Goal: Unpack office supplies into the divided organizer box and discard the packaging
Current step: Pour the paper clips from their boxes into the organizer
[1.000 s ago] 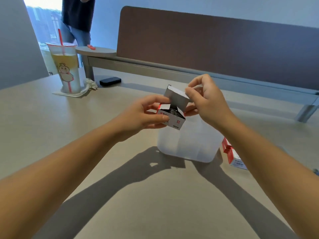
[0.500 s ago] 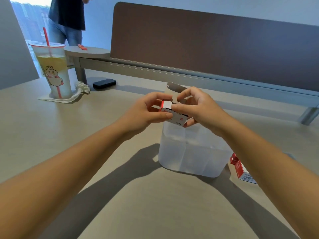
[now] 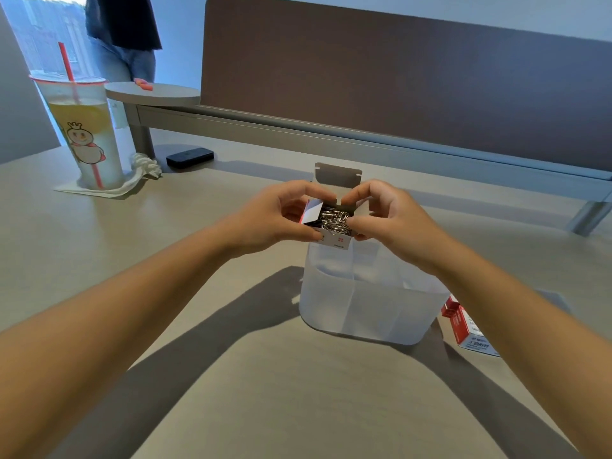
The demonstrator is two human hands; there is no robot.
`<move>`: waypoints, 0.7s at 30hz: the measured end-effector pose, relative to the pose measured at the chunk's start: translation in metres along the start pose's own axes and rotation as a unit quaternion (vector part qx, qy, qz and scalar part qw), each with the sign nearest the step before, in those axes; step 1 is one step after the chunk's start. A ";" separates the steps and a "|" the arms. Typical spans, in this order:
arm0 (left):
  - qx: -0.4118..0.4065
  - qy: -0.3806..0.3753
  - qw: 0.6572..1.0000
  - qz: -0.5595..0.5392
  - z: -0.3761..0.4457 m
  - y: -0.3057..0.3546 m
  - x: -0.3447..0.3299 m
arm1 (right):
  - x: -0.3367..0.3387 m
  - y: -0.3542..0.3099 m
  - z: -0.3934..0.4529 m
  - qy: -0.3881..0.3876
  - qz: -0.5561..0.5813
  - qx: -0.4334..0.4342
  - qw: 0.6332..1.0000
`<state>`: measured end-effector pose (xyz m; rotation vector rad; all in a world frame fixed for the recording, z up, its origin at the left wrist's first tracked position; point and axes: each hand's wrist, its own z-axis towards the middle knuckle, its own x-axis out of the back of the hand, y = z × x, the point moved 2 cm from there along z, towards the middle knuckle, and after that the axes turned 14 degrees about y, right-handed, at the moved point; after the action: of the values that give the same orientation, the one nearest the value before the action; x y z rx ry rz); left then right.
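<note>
A small white cardboard box with red edging (image 3: 335,238) is held in the air by both hands, directly above the translucent frosted plastic organizer box (image 3: 361,306) that stands on the beige table (image 3: 281,392). The left hand (image 3: 276,215) grips the box's left side, its thumb on the near face and its fingers curled round the far side beside a raised side flap. The right hand (image 3: 385,215) pinches the box's right side between thumb and curled fingers. The box's grey top flap (image 3: 337,175) stands upright at the back, and the open top shows a heap of silver metal paper clips (image 3: 335,220) inside. The organizer shows inner dividing walls; the hands and the small box hide its far compartments. Just to the right of the organizer, partly behind the right forearm, lies a red and white cardboard packet (image 3: 467,329) on the table. At far left stands 1 clear plastic cup of yellow drink with a red straw and a cartoon print (image 3: 84,130), set on a white paper napkin (image 3: 109,190). A flat black rectangular object (image 3: 189,157) lies near it. A brown partition panel (image 3: 414,81) runs along the far edge, and a person in a dark top and jeans (image 3: 126,38) stands behind a round grey ledge.
</note>
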<state>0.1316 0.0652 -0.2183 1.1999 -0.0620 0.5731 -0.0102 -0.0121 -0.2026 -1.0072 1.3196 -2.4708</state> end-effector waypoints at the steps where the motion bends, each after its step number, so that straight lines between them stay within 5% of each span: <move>1: -0.008 -0.001 1.000 0.008 0.000 0.001 -0.001 | 0.001 0.000 -0.002 0.004 -0.008 0.009 1.000; 21: -0.083 -0.009 0.987 0.135 0.003 0.013 0.001 | 0.004 0.006 -0.016 0.042 -0.023 0.055 0.997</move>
<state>0.1270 0.0661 -0.2057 1.0409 -0.2859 0.7778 -0.0246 -0.0063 -0.2116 -0.9281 1.1811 -2.6146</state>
